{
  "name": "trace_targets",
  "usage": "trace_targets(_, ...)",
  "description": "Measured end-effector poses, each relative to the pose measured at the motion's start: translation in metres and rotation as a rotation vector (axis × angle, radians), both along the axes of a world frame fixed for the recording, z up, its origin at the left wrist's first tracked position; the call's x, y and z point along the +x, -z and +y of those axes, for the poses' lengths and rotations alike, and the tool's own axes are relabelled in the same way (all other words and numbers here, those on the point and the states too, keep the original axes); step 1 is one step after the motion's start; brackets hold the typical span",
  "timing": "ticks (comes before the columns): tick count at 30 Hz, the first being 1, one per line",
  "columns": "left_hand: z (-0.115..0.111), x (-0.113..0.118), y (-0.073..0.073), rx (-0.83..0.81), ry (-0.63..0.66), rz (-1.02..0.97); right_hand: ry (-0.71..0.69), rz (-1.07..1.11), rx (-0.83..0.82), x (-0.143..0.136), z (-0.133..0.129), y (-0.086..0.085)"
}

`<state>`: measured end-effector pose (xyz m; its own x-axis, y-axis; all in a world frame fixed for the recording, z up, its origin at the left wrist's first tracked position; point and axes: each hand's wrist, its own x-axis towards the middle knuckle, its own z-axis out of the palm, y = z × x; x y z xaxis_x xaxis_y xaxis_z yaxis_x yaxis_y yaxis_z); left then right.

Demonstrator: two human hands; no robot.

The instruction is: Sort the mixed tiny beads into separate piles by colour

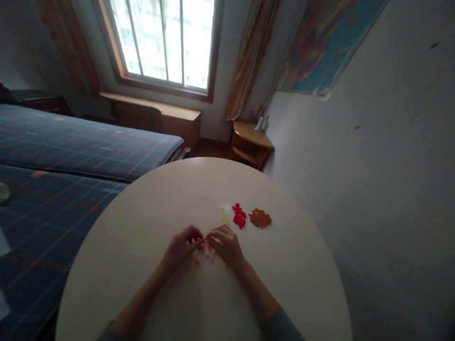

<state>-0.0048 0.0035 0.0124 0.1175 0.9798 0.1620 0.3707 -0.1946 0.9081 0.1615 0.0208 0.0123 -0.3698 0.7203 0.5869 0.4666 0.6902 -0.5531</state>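
Observation:
Over the round white table [270,293], my left hand [183,244] and my right hand [225,244] meet with thumbs and fingertips pinched. Between the fingertips is a small yellow piece [206,240], too small to name more exactly; both hands appear to grip it. Just under the fingers lie several tiny loose pieces in pink, white and orange, partly hidden by the hands. A single orange-red piece [196,261] rests nearer me. Beyond my right hand sit a pale yellow group of small pieces [224,216], a red pile [239,216] and a brown-orange pile [260,218].
A bed with a plaid mattress [88,142] stands left of the table. A white wall [384,189] runs along the right side. Past the table's far edge are a wooden corner shelf [250,133], a desk [181,113] and a bright window [167,42].

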Motion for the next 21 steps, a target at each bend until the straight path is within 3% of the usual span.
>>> trace_targets(14, 0.001, 0.0, 0.001, -0.015, 0.028, 0.002, 0.02, -0.024, 0.01, 0.0, 0.001, -0.001)
trace_targets(17, 0.002, -0.002, 0.0, -0.039, 0.012, 0.016, 0.144, -0.028, 0.03, 0.007, 0.006, 0.002)
trace_targets(21, 0.005, -0.01, 0.0, 0.016, -0.038, 0.114, 0.429, -0.111, 0.049, 0.026, 0.017, 0.005)
